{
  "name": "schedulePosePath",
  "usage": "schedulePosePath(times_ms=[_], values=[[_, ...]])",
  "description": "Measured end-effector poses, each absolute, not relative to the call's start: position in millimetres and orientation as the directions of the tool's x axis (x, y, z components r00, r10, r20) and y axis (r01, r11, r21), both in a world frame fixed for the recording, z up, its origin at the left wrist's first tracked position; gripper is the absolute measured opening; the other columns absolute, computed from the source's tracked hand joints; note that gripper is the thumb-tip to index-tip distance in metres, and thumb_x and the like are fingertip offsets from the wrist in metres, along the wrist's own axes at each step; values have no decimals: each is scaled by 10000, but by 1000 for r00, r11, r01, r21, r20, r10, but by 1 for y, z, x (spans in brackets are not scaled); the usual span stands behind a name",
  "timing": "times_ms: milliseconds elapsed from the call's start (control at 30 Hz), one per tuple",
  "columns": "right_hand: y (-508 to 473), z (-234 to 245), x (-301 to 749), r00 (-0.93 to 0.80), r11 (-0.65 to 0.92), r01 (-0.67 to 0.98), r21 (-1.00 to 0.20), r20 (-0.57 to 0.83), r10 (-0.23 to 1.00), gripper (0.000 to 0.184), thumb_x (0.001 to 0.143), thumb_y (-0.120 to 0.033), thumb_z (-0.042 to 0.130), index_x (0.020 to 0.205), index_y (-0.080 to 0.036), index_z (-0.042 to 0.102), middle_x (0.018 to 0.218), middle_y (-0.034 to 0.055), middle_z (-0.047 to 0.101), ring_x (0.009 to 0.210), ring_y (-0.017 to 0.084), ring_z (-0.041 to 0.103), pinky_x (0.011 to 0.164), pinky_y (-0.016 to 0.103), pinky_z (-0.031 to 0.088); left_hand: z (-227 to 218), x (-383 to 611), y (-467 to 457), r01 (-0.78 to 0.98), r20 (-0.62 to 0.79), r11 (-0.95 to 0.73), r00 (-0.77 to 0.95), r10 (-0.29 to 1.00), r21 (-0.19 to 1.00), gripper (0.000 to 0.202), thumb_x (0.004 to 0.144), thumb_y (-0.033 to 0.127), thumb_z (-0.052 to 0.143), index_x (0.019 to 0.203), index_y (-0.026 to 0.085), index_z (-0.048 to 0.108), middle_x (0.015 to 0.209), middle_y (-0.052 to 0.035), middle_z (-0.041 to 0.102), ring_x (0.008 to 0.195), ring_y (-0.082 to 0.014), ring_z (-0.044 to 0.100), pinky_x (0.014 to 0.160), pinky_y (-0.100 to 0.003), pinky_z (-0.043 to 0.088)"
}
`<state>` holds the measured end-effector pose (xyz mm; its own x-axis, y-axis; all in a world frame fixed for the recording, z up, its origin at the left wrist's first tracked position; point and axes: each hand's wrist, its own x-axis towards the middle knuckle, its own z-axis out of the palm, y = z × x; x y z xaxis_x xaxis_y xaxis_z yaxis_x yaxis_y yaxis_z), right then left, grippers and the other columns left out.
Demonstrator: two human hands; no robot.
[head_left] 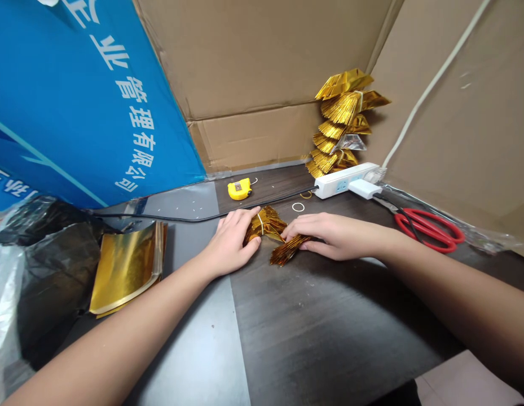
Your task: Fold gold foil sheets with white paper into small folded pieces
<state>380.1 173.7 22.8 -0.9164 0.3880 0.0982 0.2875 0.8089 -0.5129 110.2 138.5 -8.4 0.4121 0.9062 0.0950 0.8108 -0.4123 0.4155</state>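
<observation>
My left hand (232, 241) grips a bundle of gold foil strips (267, 224), which is tied with a thin white band. My right hand (329, 235) presses its fingers onto the bundle's fringed lower end (287, 250), close to my left fingertips. A stack of flat gold foil sheets (126, 268) lies to the left of my left hand. A tall pile of similar bound gold bundles (340, 115) stands in the far corner, beyond my right hand.
The dark wooden table (329, 316) holds a white power strip (342, 181) with a black cable, red-handled scissors (426, 230), a small yellow device (239, 189) and a rubber band (298, 207). Black plastic bags (54, 265) lie at left, with cardboard walls (262, 56) and a blue printed board (84, 101) behind.
</observation>
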Motion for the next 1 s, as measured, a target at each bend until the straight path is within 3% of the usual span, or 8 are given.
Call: schedulePosePath(times_ms=[333, 600, 833, 1000], values=[[169, 16, 377, -914, 819, 254, -514, 149, 377, 296, 1001, -165, 508, 1271, -182, 627, 1278, 106, 662, 1182, 205, 626, 1032, 367, 498, -8, 110, 139, 799, 103, -428, 427, 899, 423, 631, 932, 401, 491, 1514, 199, 356, 1387, -129, 541, 1287, -311, 473, 1097, -528, 388], [167, 16, 373, -892, 788, 279, -548, 156, 424, 314, 982, -136, 516, 1283, -140, 605, 1201, 122, 648, 1111, 207, 631, 999, 372, 504, -9, 110, 137, 793, 111, -419, 415, 903, 443, 606, 949, 421, 501, 1501, 202, 376, 1361, -119, 557, 1265, -300, 486, 1080, -512, 398], [173, 31, 378, -855, 753, 379, -538, 107, 507, 245, 965, -107, 547, 1180, -132, 661, 1033, 99, 685, 937, 190, 643, 883, 346, 516, -9, 109, 137, 774, 186, -436, 397, 899, 458, 521, 929, 354, 522, 1427, 209, 471, 1284, -117, 621, 1171, -298, 557, 1015, -523, 445], [173, 34, 378, -858, 766, 308, -565, 182, 480, 237, 936, -95, 605, 1164, -112, 670, 1000, 100, 705, 917, 189, 654, 854, 333, 524, -3, 109, 137, 761, 260, -417, 328, 908, 497, 467, 917, 361, 519, 1355, 198, 523, 1231, -126, 664, 1132, -301, 614, 997, -537, 489]])
